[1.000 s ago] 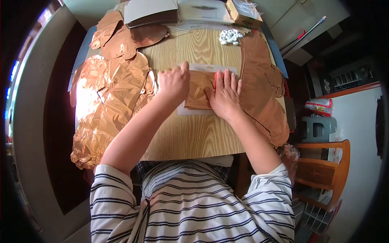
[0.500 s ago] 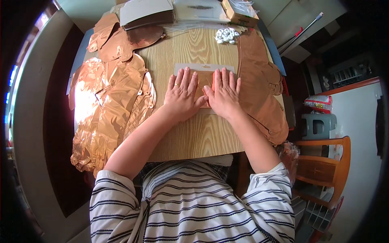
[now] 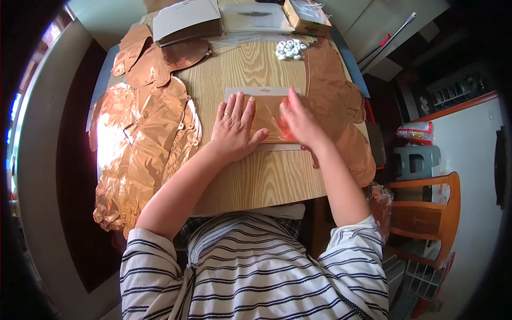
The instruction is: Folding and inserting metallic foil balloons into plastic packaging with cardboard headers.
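A flat, folded piece of copper-coloured foil (image 3: pixel 263 111) lies on a pale card (image 3: pixel 240 91) with a hang hole, at the middle of the table. My left hand (image 3: pixel 233 130) rests on the foil's left side, palm down, fingers stretched out and thumb apart. Over the foil's right edge, my right hand (image 3: pixel 303 121) is turned on its side and smeared by motion. An orange reflection shows beside it, and whether its fingers hold anything cannot be made out.
Crumpled copper foil balloons (image 3: pixel 141 138) cover the table's left side; more flat foil (image 3: pixel 328 80) lies at right. Small white rolls (image 3: pixel 290 49) sit in a heap behind. Along the back stand stacked grey cards (image 3: pixel 186 16), clear plastic sleeves (image 3: pixel 256 20) and a cardboard box (image 3: pixel 306 20).
My right hand, flat on the foil before, has turned onto its side and shifted slightly right, baring more of the foil. My left hand stays flat on it. The whole view has shifted slightly.
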A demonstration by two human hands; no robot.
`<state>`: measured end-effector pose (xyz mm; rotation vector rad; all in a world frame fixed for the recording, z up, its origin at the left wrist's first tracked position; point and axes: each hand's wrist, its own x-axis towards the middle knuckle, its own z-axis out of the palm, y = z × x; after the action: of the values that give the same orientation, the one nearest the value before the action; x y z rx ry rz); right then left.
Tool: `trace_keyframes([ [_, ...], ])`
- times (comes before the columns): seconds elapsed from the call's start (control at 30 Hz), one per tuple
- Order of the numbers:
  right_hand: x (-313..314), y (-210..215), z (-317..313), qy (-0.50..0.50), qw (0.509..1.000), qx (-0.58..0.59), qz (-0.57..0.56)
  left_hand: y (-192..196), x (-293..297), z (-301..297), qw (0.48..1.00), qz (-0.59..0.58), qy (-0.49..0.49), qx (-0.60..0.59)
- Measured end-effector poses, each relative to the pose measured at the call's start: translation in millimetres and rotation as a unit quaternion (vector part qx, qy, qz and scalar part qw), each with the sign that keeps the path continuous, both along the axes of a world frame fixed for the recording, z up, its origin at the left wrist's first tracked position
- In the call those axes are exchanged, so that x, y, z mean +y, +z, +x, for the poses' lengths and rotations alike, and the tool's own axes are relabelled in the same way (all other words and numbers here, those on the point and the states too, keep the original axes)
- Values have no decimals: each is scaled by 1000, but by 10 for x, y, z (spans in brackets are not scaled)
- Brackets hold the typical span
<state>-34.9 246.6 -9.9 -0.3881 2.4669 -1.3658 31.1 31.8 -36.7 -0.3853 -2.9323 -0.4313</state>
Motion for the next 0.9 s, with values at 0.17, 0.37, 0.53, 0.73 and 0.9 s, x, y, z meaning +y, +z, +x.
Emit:
trace_keyframes([
  [0.17,396,101,-233,-28,982,98,-157,35,12,6,1000,-22,1,-7],
  [0.37,56,225,-7,46,961,226,153,-15,12,6,999,-28,4,17],
  [0.53,-69,-166,116,89,910,277,296,-14,2,-3,1000,-9,-9,19],
  [0.73,-49,-169,98,96,909,260,311,185,-222,-65,978,189,-28,-81],
  [0.9,-101,-55,113,105,915,222,321,309,-774,-349,881,445,-2,-160],
])
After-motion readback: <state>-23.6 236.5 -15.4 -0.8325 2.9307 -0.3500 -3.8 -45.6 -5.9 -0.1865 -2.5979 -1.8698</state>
